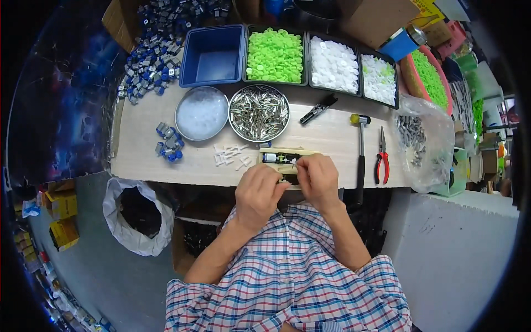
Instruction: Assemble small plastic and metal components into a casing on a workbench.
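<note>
My left hand (258,193) and my right hand (317,176) meet over a small wooden jig (276,156) at the table's near edge. A blue and silver part lies in the jig's slot. Both hands pinch something small between the fingertips; it is hidden, so I cannot tell what it is. Several small white plastic pieces (231,155) lie just left of the jig. A few blue and silver parts (167,143) lie further left.
A bowl of white pieces (201,113) and a bowl of metal pins (259,113) sit beyond the jig. Trays of green caps (275,55) and white caps (333,65), an empty blue bin (213,55), a hammer (360,149), red pliers (381,157) and a plastic bag (423,144) surround them.
</note>
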Tool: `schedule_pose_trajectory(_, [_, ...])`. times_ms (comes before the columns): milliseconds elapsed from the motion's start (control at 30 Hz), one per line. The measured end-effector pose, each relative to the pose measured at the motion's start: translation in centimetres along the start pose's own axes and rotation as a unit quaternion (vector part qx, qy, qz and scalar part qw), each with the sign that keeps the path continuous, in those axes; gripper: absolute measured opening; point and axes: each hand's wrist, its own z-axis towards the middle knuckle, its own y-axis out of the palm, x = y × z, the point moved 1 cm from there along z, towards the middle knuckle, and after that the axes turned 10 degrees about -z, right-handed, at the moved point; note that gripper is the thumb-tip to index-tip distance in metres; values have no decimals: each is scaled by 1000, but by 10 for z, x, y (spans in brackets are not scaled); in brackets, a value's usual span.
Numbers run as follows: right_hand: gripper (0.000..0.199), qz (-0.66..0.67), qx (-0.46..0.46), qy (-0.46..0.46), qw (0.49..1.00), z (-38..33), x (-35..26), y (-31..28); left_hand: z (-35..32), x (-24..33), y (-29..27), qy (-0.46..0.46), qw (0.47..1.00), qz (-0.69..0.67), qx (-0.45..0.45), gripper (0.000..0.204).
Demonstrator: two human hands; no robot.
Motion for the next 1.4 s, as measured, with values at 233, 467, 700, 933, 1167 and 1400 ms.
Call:
schedule_pose_trajectory(233, [10, -64, -91, -53, 992, 12, 14, 5, -6, -9, 14, 131, 982, 90, -101, 29])
schedule_pose_trajectory(467, [11, -12, -122, -38, 992, 19, 18, 5, -11, -13, 24, 122, 974, 132, -142, 32])
schedule_pose_trajectory(700, [13, 14, -141, -28, 989, 21, 22, 0, -20, -9, 33, 132, 965, 179, -138, 38])
schedule_pose_trajectory(933, [16, 51, -83, 18, 995, 38, 66, -15, -25, -7, 40, 110, 960, 216, -138, 42])
schedule_pose_trajectory(1167, [17, -285, 166, 154, 931, 108, 231, -40, -14, -9, 40, 139, 970, 172, -100, 30])
schedule_pose_trajectory(1400, [20, -373, 22, 195, 907, 123, 256, -34, 75, -38, 39, 81, 979, 179, 51, 24])
